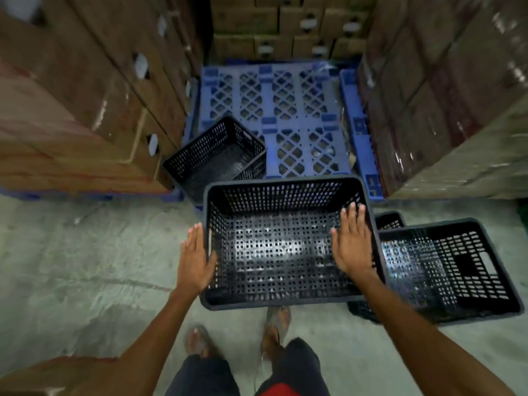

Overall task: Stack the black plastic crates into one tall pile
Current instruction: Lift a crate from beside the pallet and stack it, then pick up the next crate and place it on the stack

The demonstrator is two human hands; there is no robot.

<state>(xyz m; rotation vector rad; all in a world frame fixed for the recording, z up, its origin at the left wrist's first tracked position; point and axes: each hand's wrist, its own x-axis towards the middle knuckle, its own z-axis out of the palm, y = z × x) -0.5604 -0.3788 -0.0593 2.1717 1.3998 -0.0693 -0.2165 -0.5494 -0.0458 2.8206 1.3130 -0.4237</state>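
Observation:
A large black perforated crate (pixel 283 250) sits right in front of me, open side up, its top close to the camera. My left hand (pixel 195 260) lies flat against the outside of its left wall, fingers straight, thumb at the rim. My right hand (pixel 353 244) is spread over the inside of the right wall, fingers straight and apart. Neither hand is closed around the rim. A second black crate (pixel 217 155) rests tilted on the front left corner of the blue pallet. A third crate (pixel 451 270) lies tilted to the right, with part of another crate (pixel 390 220) behind it.
A blue plastic pallet (pixel 285 110) lies on the floor ahead, between tall stacks of cardboard boxes on the left (pixel 71 110), right (pixel 445 95) and back (pixel 285 24). The floor (pixel 85 267) is grey concrete. My sandalled feet (pixel 200 341) stand just below the crate.

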